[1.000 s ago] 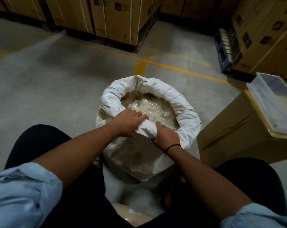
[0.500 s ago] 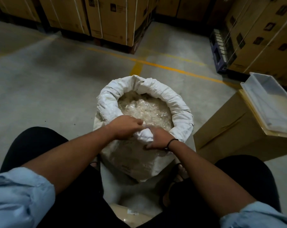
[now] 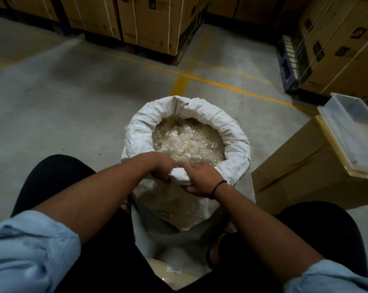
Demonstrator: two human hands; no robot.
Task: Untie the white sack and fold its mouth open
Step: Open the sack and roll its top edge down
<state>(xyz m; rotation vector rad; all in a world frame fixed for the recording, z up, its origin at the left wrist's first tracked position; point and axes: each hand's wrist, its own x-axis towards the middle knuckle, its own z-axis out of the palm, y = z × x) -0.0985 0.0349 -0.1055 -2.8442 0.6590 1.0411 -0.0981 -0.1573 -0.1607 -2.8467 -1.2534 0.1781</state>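
Sack (image 3: pixel 187 199): white, upright on the floor between the knees, untied, mouth rolled back most of the way round over clear-wrapped contents; step in hand judged the last near stretch of cuff. Left hand (image 3: pixel 160 166) and right hand (image 3: pixel 202 180): both closed on that near rim, which probably needs turning outward and down next. Box (image 3: pixel 295 166) with clear tray (image 3: pixel 352 132): near on the right, not obstructing.
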